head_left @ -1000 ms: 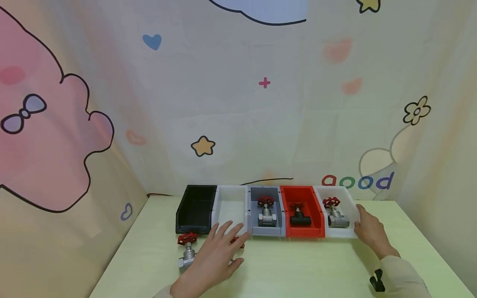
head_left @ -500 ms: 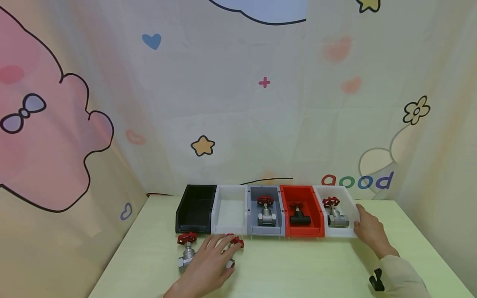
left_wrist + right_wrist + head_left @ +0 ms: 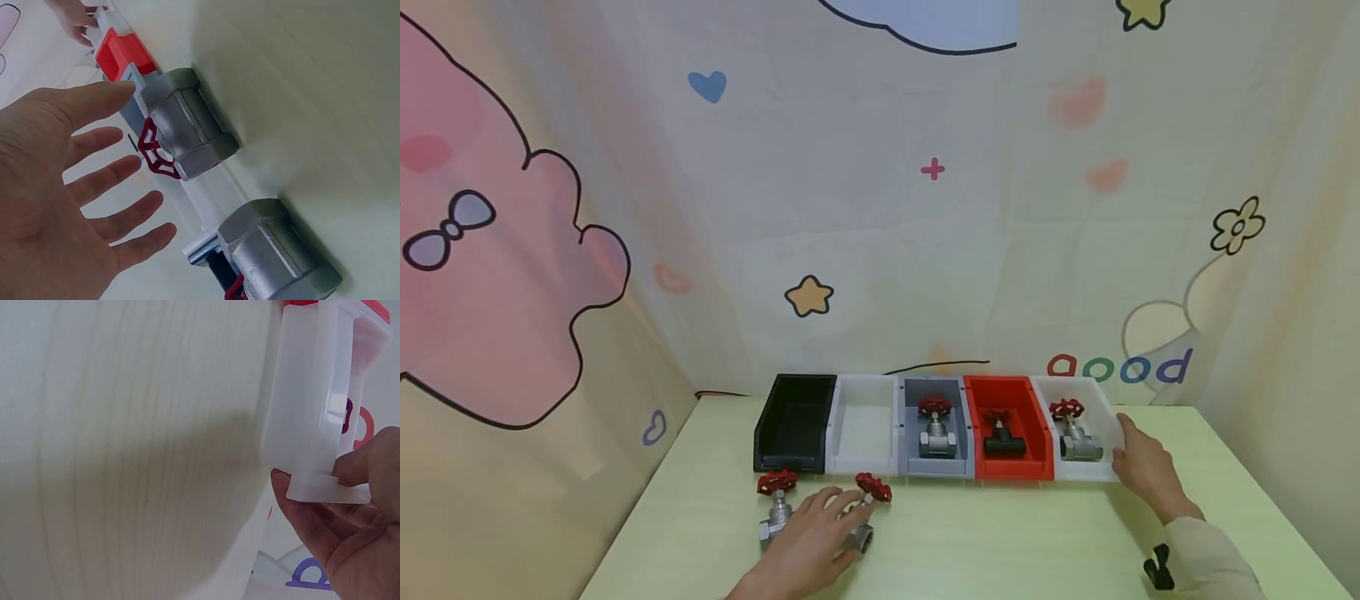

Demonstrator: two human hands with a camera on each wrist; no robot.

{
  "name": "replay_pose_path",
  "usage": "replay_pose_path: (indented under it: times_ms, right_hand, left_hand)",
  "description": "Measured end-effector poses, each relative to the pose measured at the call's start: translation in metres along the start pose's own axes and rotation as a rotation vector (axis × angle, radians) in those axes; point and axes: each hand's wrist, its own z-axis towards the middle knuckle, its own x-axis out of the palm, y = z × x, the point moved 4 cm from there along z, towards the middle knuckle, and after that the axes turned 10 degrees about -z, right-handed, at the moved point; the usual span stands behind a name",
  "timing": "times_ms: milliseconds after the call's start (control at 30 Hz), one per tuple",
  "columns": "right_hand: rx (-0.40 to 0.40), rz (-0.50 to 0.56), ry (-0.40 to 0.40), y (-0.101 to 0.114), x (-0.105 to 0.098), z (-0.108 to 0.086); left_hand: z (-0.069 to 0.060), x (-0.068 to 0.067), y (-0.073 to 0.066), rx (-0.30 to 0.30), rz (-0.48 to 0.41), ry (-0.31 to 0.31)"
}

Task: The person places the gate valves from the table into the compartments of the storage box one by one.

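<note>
My left hand [image 3: 808, 542] hovers with spread fingers over a metal valve with a red wheel [image 3: 874, 487], partly hiding it; the left wrist view has the hand [image 3: 56, 187] beside that valve [image 3: 187, 125], with a gap between them. A second metal valve [image 3: 777, 512] stands just left, in front of the black bin. My right hand [image 3: 1152, 471] grips the side wall of the right-hand white bin [image 3: 1112, 417]; in the right wrist view the thumb and fingers of the hand [image 3: 362, 537] pinch the white wall [image 3: 325, 490].
A row of joined bins runs along the table's back: black [image 3: 793, 462], white [image 3: 861, 462], grey [image 3: 910, 468], red [image 3: 1045, 467] and white. The grey, red and right-hand white bins each hold a valve with a red wheel. A printed curtain [image 3: 880, 250] hangs behind.
My left hand has drawn back from the left-hand white bin's front edge, down and to the left, uncovering the red wheel and part of the valve body. My right hand has kept its place.
</note>
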Motion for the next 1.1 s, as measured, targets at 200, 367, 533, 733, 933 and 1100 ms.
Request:
replay_pose_path:
  times_ms: [200,367,533,733,933,1100]
  right_hand:
    - [0.0,-0.002,-0.004,0.0,0.001,-0.003]
    - [0.001,-0.002,-0.011,-0.001,0.003,-0.003]
    - [-0.005,-0.001,-0.02,0.0,0.002,-0.002]
    - [-0.003,-0.001,-0.022,0.0,0.001,-0.001]
    - [-0.008,-0.003,-0.026,0.001,-0.001,-0.001]
    - [-0.009,-0.003,-0.025,0.001,-0.001,-0.001]
  left_hand:
    - [0.0,0.007,0.003,-0.039,-0.026,0.059]
    - [0.0,0.012,0.004,-0.043,-0.029,0.086]
    - [0.001,0.012,0.005,-0.047,-0.035,0.088]
    - [0.003,0.015,0.006,-0.057,-0.023,0.097]
    - [0.005,0.018,0.009,-0.064,-0.043,0.107]
    - [0.007,0.021,0.011,-0.044,-0.044,0.099]
